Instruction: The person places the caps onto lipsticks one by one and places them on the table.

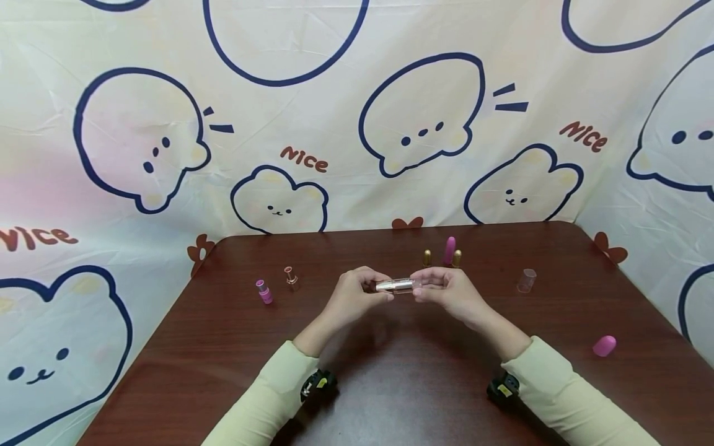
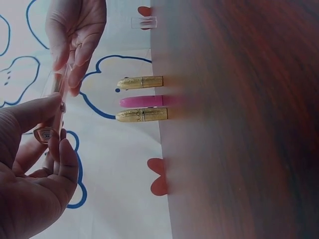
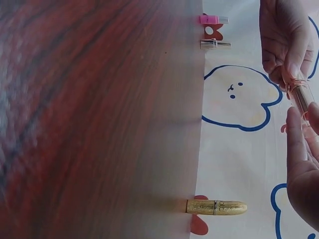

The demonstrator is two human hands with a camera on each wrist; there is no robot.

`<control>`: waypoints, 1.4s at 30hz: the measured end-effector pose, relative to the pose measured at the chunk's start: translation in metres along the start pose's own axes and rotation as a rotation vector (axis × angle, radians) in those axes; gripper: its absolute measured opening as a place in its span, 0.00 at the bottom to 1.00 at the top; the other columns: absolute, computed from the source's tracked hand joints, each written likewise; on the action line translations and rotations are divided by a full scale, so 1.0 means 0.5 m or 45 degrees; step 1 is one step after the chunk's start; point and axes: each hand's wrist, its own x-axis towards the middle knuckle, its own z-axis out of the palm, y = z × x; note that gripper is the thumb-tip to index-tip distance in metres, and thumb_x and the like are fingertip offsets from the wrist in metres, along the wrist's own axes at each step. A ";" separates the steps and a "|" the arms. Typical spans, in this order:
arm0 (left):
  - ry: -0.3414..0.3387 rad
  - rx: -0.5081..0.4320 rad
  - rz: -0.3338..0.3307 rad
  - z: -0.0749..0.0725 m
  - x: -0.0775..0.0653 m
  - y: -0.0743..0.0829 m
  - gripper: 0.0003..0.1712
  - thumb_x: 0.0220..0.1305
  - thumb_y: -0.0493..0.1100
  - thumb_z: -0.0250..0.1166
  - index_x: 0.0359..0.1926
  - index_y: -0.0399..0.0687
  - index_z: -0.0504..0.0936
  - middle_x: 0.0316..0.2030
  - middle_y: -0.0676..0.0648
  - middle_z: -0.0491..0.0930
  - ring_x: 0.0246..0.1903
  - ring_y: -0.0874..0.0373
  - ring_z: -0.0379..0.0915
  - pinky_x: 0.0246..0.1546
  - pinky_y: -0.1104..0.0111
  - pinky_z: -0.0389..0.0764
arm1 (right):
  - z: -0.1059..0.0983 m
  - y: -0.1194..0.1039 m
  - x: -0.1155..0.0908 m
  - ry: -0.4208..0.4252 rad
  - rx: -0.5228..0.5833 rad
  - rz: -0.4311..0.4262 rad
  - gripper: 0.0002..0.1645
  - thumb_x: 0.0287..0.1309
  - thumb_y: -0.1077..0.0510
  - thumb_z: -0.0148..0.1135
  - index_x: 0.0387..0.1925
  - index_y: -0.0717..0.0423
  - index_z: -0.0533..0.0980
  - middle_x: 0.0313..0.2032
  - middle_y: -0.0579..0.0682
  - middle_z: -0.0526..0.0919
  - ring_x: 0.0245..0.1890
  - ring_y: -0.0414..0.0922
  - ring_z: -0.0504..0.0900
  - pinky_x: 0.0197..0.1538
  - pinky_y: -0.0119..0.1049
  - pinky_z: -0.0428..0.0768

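Observation:
Both hands hold one slim lipstick tube (image 1: 396,285) above the table, lying sideways between them, with a silvery, shiny middle under a clear cover. My left hand (image 1: 357,290) pinches its base end between thumb and fingers; the round bottom of the base shows in the left wrist view. At the other end, the fingertips of my right hand (image 1: 449,288) pinch the clear cap (image 3: 310,130). Just beyond the hands stand a magenta lipstick (image 2: 142,101) and two gold lipsticks (image 2: 142,115), one on either side of it.
On the wooden table (image 1: 413,384), a pink lipstick without cap (image 1: 264,292) and a rose-gold one (image 1: 290,278) stand at the left. A clear cap (image 1: 527,280) stands at the right, and a pink cap (image 1: 605,345) lies nearer the right edge. A printed cloth (image 1: 346,111) hangs behind.

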 end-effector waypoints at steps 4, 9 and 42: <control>0.004 0.008 -0.001 0.001 0.000 -0.001 0.11 0.50 0.36 0.76 0.37 0.45 0.88 0.30 0.54 0.79 0.28 0.59 0.72 0.28 0.70 0.74 | 0.003 -0.001 0.000 0.013 0.019 0.020 0.19 0.56 0.66 0.68 0.49 0.69 0.78 0.38 0.58 0.85 0.38 0.48 0.86 0.45 0.43 0.81; -0.005 0.014 -0.013 0.001 -0.001 -0.001 0.11 0.50 0.35 0.76 0.37 0.44 0.88 0.30 0.53 0.79 0.28 0.59 0.71 0.28 0.70 0.74 | 0.006 -0.002 -0.001 0.011 0.013 0.027 0.19 0.56 0.66 0.68 0.49 0.70 0.77 0.39 0.59 0.85 0.37 0.46 0.86 0.46 0.46 0.80; -0.012 0.074 -0.284 -0.132 -0.082 -0.068 0.17 0.54 0.40 0.74 0.46 0.43 0.84 0.40 0.42 0.83 0.40 0.54 0.78 0.43 0.61 0.79 | -0.102 -0.050 0.001 0.263 -0.312 -0.069 0.23 0.60 0.53 0.67 0.51 0.66 0.77 0.44 0.61 0.83 0.38 0.49 0.85 0.42 0.31 0.81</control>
